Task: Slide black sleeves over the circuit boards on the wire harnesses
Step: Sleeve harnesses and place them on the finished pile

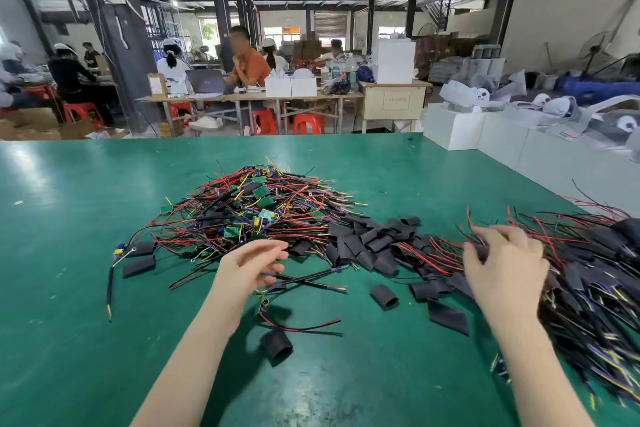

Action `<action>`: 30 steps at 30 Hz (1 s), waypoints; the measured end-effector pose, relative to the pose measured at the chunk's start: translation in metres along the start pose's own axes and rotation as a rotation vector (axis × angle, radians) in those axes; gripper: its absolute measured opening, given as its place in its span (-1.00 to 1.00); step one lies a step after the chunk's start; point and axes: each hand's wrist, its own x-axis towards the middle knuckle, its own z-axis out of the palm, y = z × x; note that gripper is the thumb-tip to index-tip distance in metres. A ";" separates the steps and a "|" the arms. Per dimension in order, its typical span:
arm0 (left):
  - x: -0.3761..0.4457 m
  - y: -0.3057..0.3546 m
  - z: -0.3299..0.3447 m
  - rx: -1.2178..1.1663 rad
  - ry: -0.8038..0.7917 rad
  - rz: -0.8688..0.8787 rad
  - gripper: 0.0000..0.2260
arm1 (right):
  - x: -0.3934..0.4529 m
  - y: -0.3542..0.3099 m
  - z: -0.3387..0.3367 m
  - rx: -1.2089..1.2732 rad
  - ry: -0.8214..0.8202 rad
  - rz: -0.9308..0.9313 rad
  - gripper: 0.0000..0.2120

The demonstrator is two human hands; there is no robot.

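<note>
Loose black tubular sleeve (276,345) on green worktop (69,218); left hand (252,265) pinches a wire harness (304,279), right hand (505,263) spread, empty; tangled wires may snag.

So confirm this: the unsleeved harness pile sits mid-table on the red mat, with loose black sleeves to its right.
Not quite: the head view shows the mat is green, not red. The unsleeved harness pile does sit mid-table, with loose black sleeves to its right.

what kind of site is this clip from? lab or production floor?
Most likely a small factory assembly floor, not a lab. A bulk pile of wire harnesses and loose black sleeves covers a green worktable, and capped workers sit at benches behind, with stacked cartons.
</note>
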 end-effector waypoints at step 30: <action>0.026 -0.045 -0.023 1.298 0.123 0.302 -0.38 | -0.043 -0.045 0.028 0.003 -0.751 -0.336 -0.67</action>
